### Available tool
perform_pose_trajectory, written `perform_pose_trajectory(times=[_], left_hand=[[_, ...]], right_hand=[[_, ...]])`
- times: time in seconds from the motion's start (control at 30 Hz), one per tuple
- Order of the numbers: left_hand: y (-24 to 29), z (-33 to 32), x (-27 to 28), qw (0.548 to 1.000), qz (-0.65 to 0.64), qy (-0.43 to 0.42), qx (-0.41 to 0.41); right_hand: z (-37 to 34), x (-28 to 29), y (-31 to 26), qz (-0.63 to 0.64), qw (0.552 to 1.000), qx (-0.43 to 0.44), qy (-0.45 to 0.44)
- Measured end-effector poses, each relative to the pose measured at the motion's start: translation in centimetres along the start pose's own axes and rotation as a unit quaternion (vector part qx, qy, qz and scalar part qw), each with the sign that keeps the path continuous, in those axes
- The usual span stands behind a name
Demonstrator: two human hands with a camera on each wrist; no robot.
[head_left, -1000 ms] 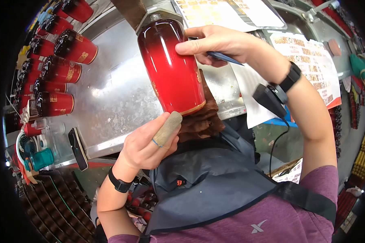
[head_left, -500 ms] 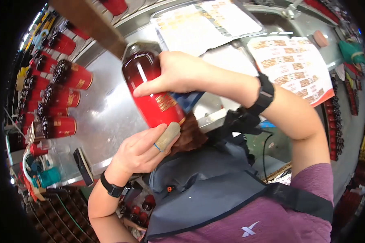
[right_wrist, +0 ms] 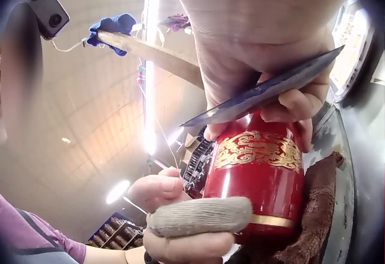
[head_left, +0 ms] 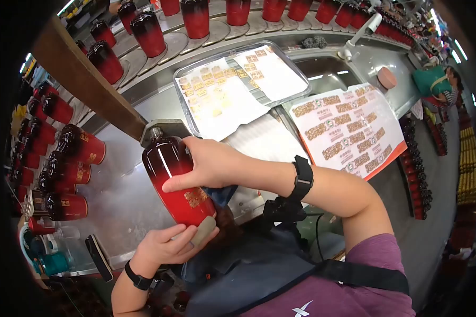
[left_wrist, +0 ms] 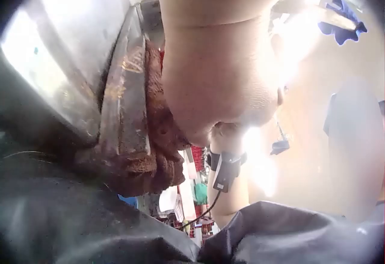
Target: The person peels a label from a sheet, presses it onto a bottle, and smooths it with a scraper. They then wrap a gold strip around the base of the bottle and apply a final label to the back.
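A glossy bottle [head_left: 173, 179], black fading to red, lies tilted with its neck at a hexagonal metal holder [head_left: 165, 128]. Gold ornament and a gold base band show on it in the right wrist view. My right hand [head_left: 211, 164] grips its body, thumb across the near side. A thin bluish blade-like scraper [right_wrist: 264, 89] is also held among the right fingers. My left hand [head_left: 169, 245] holds the bottle by its base; one digit wears a greyish fabric finger cot [right_wrist: 201, 217]. Brown cloth [right_wrist: 322, 198] lies beside the bottle's lower end.
Several similar bottles [head_left: 82, 145] stand at the left, and more ride the conveyor [head_left: 169, 45] behind. A tray [head_left: 301, 87] of gold decals and a printed decal sheet [head_left: 349, 132] lie beyond my right arm. A wooden beam [head_left: 90, 79] slants down to the holder. A phone [head_left: 99, 258] lies front left.
The bottle has turned about its length, bringing gold ornament into sight. My right hand has shifted its hold over the body. The head view has swung, showing more conveyor.
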State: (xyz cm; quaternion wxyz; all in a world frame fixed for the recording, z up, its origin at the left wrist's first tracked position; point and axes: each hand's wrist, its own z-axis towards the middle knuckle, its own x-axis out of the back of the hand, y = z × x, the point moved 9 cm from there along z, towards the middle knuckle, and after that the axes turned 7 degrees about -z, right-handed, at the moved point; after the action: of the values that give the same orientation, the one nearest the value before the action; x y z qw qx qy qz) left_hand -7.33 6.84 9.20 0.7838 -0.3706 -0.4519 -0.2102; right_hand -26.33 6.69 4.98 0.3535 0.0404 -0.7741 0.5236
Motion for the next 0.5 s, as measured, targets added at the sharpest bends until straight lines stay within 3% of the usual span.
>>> perform_pose_trajectory(times=[0.13,0.23,0.3,0.43,0.5], left_hand=[[-0.9,0.9,-0.8,0.998,-0.051,0.027,0.014],[-1.0,2.3,-2.7,0.993,-0.111,-0.021,-0.019],[-0.5,2.1,-2.5,0.994,-0.085,0.025,-0.061],[-0.8,0.3,-1.6,0.998,-0.037,0.025,-0.047],[0.4,-1.7,-1.7,0.990,0.107,0.017,-0.091]], right_hand=[[0.1,0.1,-0.2,0.017,1.000,-0.010,-0.024],[0.4,-0.4,0.4,0.055,0.998,0.011,-0.025],[0.3,-0.9,0.5,0.089,0.995,0.015,-0.047],[0.5,-0.8,0.4,0.092,0.994,0.023,-0.048],[0.5,0.1,0.4,0.093,0.993,0.044,-0.064]])
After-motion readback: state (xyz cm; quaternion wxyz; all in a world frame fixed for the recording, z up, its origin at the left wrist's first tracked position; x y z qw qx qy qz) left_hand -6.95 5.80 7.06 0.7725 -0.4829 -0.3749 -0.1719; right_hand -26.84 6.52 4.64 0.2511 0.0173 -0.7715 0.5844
